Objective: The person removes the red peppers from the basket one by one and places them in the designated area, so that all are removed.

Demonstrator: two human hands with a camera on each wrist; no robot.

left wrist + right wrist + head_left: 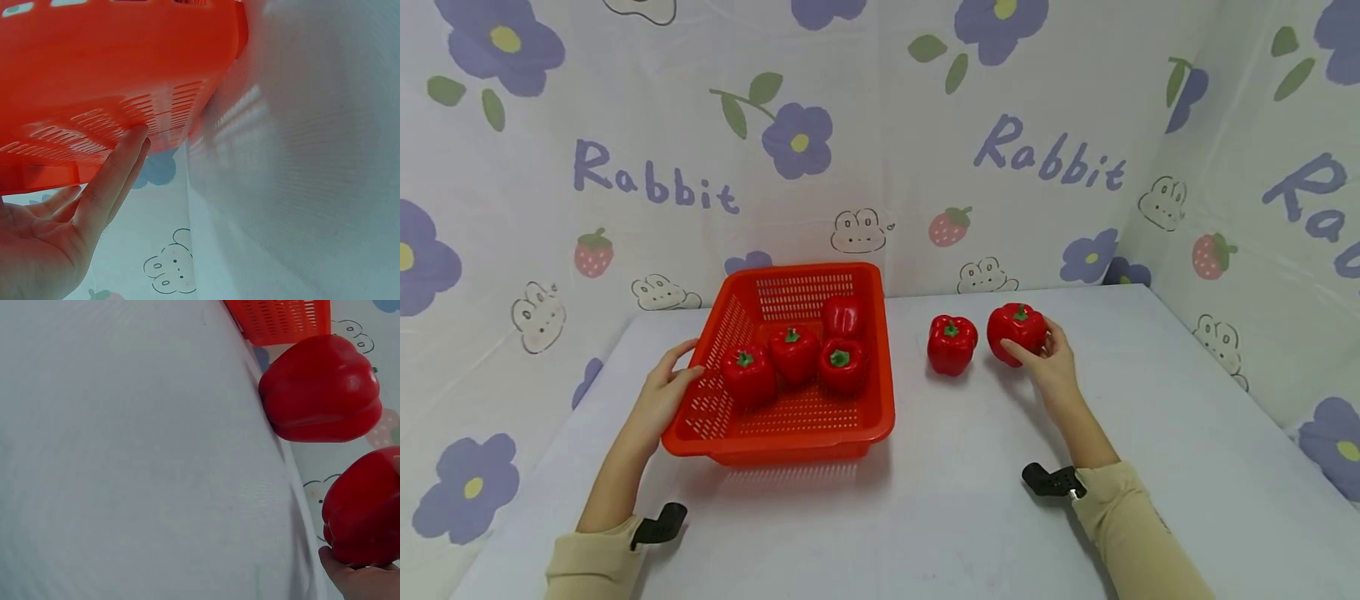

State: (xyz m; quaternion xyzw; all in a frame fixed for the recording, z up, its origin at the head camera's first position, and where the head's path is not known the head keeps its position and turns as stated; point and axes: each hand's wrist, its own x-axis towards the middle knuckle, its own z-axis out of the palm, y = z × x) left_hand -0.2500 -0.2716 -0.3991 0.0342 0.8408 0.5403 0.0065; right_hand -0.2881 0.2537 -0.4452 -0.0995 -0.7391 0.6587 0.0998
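My left hand [664, 393] holds the left rim of a red plastic basket [880, 392], thumb over the edge. In the left wrist view its long fingers [111, 181] lie almost straight against the basket's slotted outer side. Several red bell peppers with green stems sit inside the basket, one of them a pepper [842, 367] near its right wall. To the right, my right hand [1054, 371] grips a red bell pepper [1015, 321] between thumb and fingers. Another red bell pepper [952, 346] stands upright on the table, between the basket and the held one.
A white-covered table [955, 517] carries everything. Behind it hangs a pale cloth [910, 167] printed with flowers, rabbits and strawberries, continuing along the right side. A black wrist mount [1051, 482] juts from the right sleeve, and a similar mount [660, 525] from the left.
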